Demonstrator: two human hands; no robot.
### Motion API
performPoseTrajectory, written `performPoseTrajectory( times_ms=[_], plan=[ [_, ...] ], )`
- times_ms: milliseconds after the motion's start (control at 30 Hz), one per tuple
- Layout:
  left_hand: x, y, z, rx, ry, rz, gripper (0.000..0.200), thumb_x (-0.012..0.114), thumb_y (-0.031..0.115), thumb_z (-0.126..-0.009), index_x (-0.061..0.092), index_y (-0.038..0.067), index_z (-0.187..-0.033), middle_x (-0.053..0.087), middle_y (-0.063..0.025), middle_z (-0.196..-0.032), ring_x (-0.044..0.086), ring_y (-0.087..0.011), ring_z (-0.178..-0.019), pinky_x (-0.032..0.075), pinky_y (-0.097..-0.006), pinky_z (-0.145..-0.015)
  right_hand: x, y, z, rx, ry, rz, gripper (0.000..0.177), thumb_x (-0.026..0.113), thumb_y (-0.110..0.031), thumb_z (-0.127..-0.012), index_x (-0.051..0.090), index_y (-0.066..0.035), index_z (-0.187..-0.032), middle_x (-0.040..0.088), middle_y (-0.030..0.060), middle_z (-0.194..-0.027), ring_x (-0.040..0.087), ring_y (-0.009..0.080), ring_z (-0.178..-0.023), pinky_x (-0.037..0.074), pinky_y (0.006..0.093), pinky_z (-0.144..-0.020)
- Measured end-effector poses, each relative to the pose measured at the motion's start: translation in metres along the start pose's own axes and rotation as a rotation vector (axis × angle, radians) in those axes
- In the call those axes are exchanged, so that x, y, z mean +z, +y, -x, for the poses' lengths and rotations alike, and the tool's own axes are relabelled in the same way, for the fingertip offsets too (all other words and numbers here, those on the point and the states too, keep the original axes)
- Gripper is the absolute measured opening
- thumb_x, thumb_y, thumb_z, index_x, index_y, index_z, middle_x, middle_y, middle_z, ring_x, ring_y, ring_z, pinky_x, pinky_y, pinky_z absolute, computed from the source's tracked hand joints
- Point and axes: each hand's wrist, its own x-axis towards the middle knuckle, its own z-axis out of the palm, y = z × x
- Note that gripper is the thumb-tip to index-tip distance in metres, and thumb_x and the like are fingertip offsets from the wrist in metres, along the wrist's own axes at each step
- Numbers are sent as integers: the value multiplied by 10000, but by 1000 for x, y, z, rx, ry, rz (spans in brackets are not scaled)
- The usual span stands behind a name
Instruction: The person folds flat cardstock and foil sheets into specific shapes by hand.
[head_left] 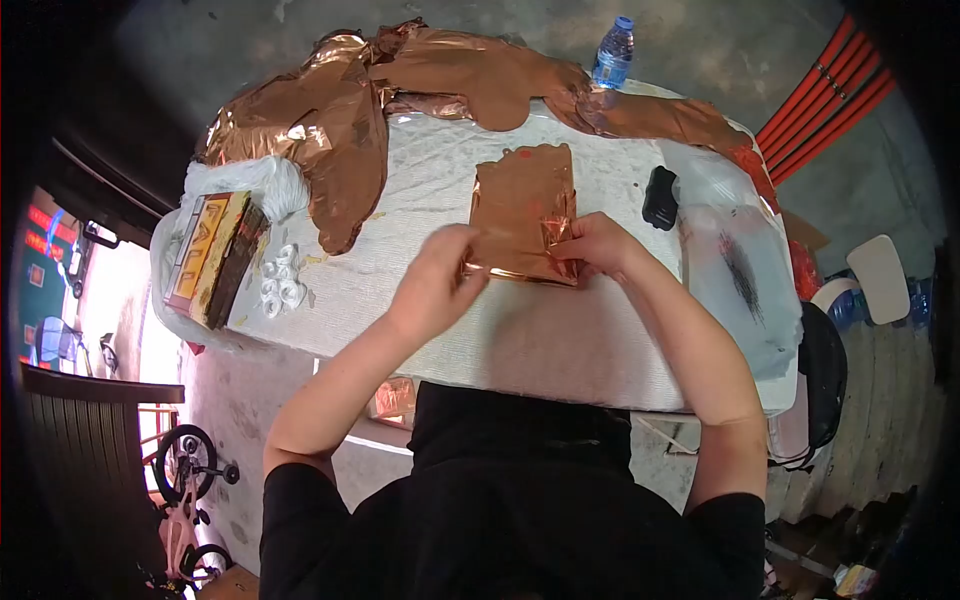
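A copper-coloured foil balloon (522,205), folded into a flat rectangle with a wavy far edge, lies on the white cloth in front of me. My left hand (437,275) is at its near left corner, fingers curled and thumb low, with the foil edge between them. On the near right corner, my right hand (598,246) pinches the foil between thumb and fingers. The foil is creased and shiny along the near edge. Parts of both hands' fingertips are hidden by the foil and by the hands themselves.
More flat copper foil balloons (450,65) drape along the table's far edge. A water bottle (613,55) stands at the back. Left are a box (208,258) and several small white rolls (283,280). Right are a black object (660,198) and clear plastic bags (735,285).
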Motion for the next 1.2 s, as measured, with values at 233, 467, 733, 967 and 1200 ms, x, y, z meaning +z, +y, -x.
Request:
performPoseTrajectory(
  times_ms=[233, 467, 733, 967, 1200],
  plan=[
    [8, -22, -5, -451, 7, 374, 305, 662, 110, -837, 551, 4, -1100, 598, -80, -701, 579, -205, -607, 479, -332, -611, -3, 7, -4, -24, 9, -85, 78, 691, -68, -813, 661, -12, -767, 656, 84, -671, 617, 151, -524, 480, 278, -433],
    [4, -10, -19, -459, -75, 107, 179, 610, 112, -847, 567, 29, -999, 610, -100, -636, 613, -267, -593, 479, -357, -579, 1, 7, -2, -54, 78, -124, 58, 694, -49, -781, 660, -11, -754, 648, 80, -660, 598, 145, -493, 457, 267, -413],
    [7, 8, -21, -55, -101, -389, 153, 604, 126, -838, 610, 55, -974, 605, -120, -1097, 568, -283, -1044, 439, -439, -858, 3, 3, 1, -51, 94, -127, 38, 689, -20, -757, 657, -2, -745, 645, 83, -664, 600, 149, -500, 459, 266, -418],
    [25, 5, -8, 149, -349, -224, 500, 551, 254, -919, 448, 25, -1352, 402, -168, -1428, 305, -321, -1377, 243, -475, -1122, 0, 8, -5, -50, 96, -136, 98, 702, -46, -775, 648, 11, -835, 639, 92, -686, 592, 162, -494, 460, 284, -412],
    [21, 9, -10, 106, -415, -223, 552, 534, 270, -932, 383, 36, -1409, 348, -162, -1479, 249, -320, -1413, 208, -477, -1139, 9, 13, 21, -214, 379, -9, 202, 686, -96, -823, 565, -8, -959, 630, 83, -745, 605, 180, -557, 478, 299, -459]
  ],
)
